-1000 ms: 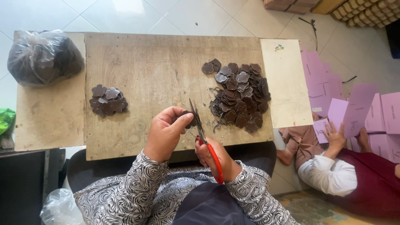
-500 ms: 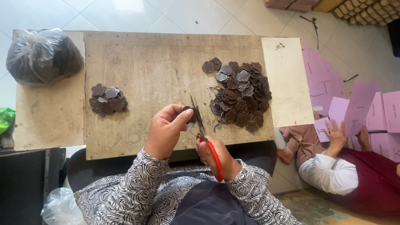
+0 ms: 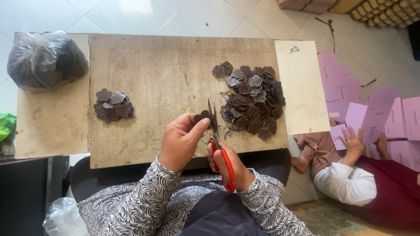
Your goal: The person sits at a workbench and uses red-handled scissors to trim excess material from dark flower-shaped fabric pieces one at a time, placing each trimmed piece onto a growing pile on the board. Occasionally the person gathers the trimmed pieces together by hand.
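My left hand (image 3: 181, 140) pinches a small brown flower-shaped piece (image 3: 203, 117) near the front edge of the wooden board (image 3: 166, 78). My right hand (image 3: 229, 166) grips red-handled scissors (image 3: 218, 144), whose blades point up against that piece. To the right lies a large heap of brown flower-shaped pieces (image 3: 251, 102) with thin trimmings at its left side. A smaller pile of the same pieces (image 3: 113, 105) rests on the left part of the board.
A dark plastic bag (image 3: 43, 59) full of pieces sits at the far left on a lower tabletop (image 3: 48, 126). A pale board (image 3: 302, 87) adjoins on the right. A person sits on the floor at right, a hand (image 3: 352, 142) on pink sheets (image 3: 380, 113).
My hands and the scissors stay in nearly the same spot; the piece has shifted slightly against the blades. The seated person's hand has shifted over the pink sheets.
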Demonstrator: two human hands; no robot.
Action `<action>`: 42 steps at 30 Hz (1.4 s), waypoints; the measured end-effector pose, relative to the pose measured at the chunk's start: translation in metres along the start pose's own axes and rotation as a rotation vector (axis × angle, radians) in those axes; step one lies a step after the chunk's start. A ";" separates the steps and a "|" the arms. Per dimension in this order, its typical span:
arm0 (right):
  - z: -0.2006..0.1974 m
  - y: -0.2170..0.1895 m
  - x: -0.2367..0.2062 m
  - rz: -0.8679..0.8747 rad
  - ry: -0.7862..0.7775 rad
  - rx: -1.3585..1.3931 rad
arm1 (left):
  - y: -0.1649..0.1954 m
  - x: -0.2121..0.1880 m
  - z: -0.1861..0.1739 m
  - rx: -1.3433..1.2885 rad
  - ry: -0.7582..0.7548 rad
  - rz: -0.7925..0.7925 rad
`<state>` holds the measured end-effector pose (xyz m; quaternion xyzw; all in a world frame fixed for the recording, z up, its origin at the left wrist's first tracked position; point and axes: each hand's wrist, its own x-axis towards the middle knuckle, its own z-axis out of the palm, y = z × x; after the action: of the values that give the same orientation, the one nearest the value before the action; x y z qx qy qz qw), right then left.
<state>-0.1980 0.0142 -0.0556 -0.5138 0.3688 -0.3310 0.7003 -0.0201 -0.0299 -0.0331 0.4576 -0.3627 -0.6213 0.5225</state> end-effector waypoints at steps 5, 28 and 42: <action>-0.001 -0.004 0.000 0.019 0.017 -0.007 | 0.003 -0.002 0.002 -0.003 -0.009 0.008; 0.002 -0.005 -0.003 0.030 0.056 -0.037 | -0.007 0.001 -0.004 -0.042 -0.005 -0.036; 0.013 0.007 -0.004 0.004 0.071 -0.017 | -0.021 -0.001 -0.009 -0.158 -0.033 -0.005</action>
<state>-0.1887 0.0252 -0.0591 -0.5067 0.3973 -0.3447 0.6830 -0.0181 -0.0242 -0.0548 0.4056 -0.3200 -0.6566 0.5495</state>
